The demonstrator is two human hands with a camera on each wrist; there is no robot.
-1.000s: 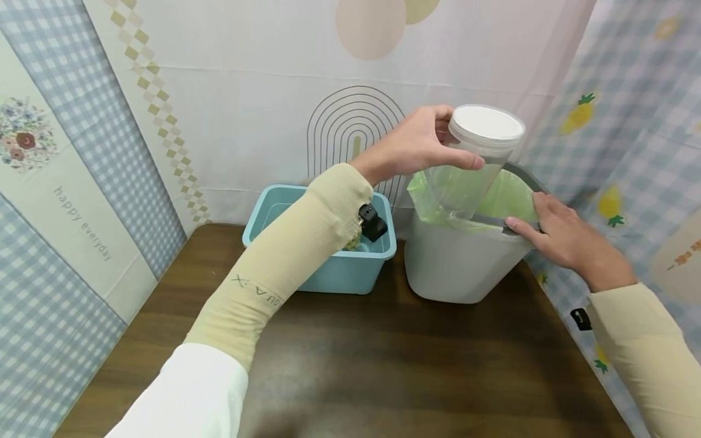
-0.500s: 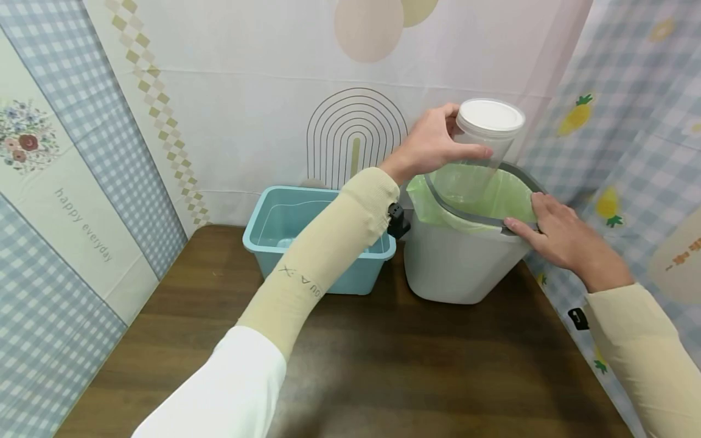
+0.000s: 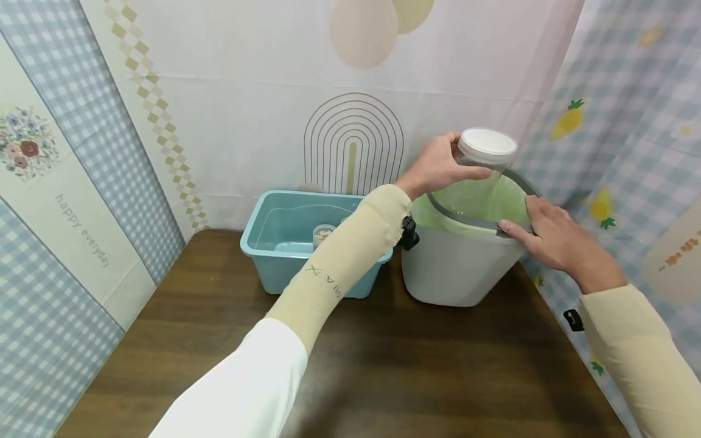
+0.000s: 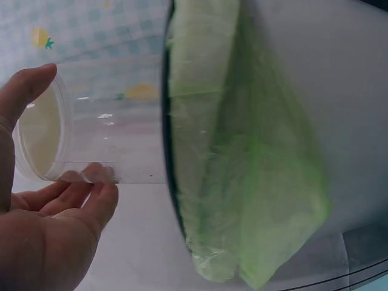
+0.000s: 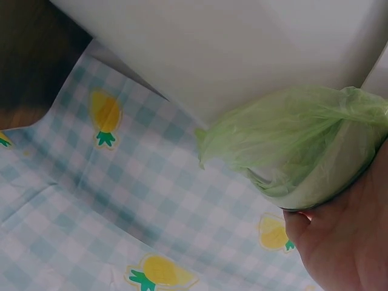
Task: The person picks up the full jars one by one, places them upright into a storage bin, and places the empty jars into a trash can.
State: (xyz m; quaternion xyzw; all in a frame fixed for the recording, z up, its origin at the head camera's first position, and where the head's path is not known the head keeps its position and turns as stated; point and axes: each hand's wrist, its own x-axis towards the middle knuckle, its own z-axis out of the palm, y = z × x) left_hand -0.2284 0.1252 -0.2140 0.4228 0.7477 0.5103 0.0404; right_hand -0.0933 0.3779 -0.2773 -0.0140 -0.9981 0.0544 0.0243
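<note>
My left hand [image 3: 438,167] holds a clear plastic jar [image 4: 115,133] with a white lid [image 3: 487,141], thumb on one side and fingers on the other. No contents show in the visible part of the jar. Its lower part is down inside the mouth of a light grey trash bin [image 3: 449,267], which is lined with a green bag [image 3: 509,204]. Opposite, my right hand [image 3: 564,240] grips the bin's dark grey rim ring [image 3: 465,220], thumb outside; in the right wrist view its fingers are mostly hidden.
Left of the bin stands a blue plastic tub [image 3: 285,274]. A small clear cup of pale pieces [image 3: 323,233] is in it, partly behind my left sleeve. Both containers rest on a dark wooden table [image 3: 383,365], with patterned cloth walls behind and beside them.
The jar has shifted a little to the right, then sunk deeper into the bin with my left hand. My left forearm has moved right, uncovering more of the tub. The right hand keeps its grip.
</note>
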